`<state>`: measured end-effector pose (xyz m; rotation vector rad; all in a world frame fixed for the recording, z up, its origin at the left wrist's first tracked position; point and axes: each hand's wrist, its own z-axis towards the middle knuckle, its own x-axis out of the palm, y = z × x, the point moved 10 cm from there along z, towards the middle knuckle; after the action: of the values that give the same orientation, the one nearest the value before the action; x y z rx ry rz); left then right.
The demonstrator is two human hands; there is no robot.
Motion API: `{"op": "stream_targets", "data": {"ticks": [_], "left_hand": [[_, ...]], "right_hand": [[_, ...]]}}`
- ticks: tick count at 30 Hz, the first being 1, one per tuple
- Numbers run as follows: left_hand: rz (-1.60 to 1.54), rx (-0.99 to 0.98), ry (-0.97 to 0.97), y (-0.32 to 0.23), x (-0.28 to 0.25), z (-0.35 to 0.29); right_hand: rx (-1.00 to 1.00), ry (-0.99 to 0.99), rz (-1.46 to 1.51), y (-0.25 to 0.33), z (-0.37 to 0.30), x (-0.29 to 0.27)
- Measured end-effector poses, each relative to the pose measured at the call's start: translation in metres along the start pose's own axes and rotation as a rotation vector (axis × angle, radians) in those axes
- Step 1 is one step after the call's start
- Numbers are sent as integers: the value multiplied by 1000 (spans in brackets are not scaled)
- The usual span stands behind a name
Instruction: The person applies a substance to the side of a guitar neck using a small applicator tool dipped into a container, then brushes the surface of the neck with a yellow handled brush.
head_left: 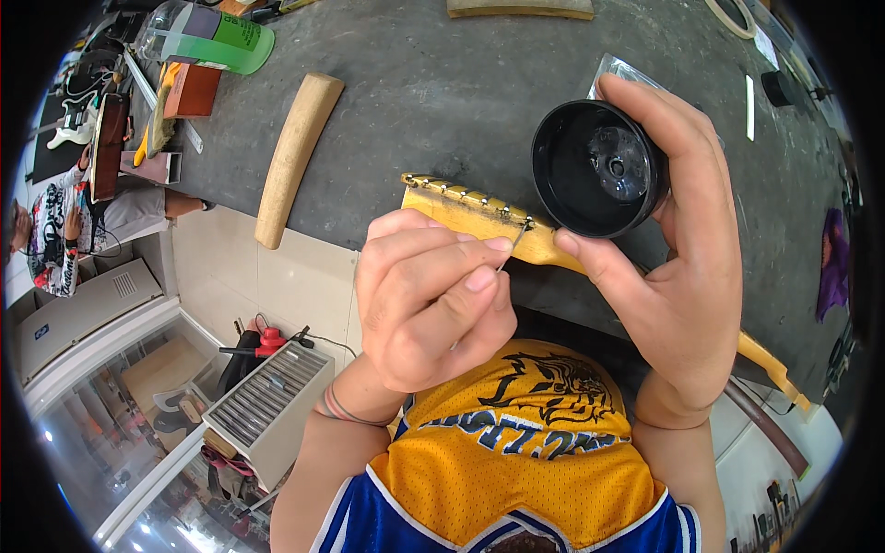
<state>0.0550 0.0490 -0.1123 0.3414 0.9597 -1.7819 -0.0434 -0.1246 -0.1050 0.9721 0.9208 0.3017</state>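
Observation:
My left hand (433, 300) is closed, pinching a thin metal tool (519, 236) between thumb and fingertips. Its tip touches or hovers by the row of small metal tuner parts on the yellow-wood headstock (433, 206) of a guitar neck. In my right hand (687, 230) is a round black cup (601, 170), tilted so its dark inside and a shiny bottom show. That thumb lies close to the headstock's edge. The neck passes beneath my right hand, which hides its middle, and shows again as a yellow length (772, 367) at the right.
Beyond my left hand, a curved wooden block (300, 158) lies at the table's edge. Another wooden block (519, 8) is at the far side. A bottle of green liquid (217, 39) lies at the far left. Off the table, a person (69, 217) is beside a guitar (106, 143).

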Motion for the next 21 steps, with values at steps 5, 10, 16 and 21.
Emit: {"op": "stream_targets", "data": {"ticks": [5, 10, 16, 21], "left_hand": [[-49, 53, -99, 2, -5, -2], [0, -23, 3, 0, -1, 2], [-32, 12, -36, 4, -1, 3], [-36, 51, -51, 2, -2, 4]], "right_hand": [[-16, 2, 6, 0, 0, 1], [3, 2, -1, 0, 0, 1], [0, -6, 2, 1, 0, 0], [0, -2, 3, 0, 0, 1]]}}
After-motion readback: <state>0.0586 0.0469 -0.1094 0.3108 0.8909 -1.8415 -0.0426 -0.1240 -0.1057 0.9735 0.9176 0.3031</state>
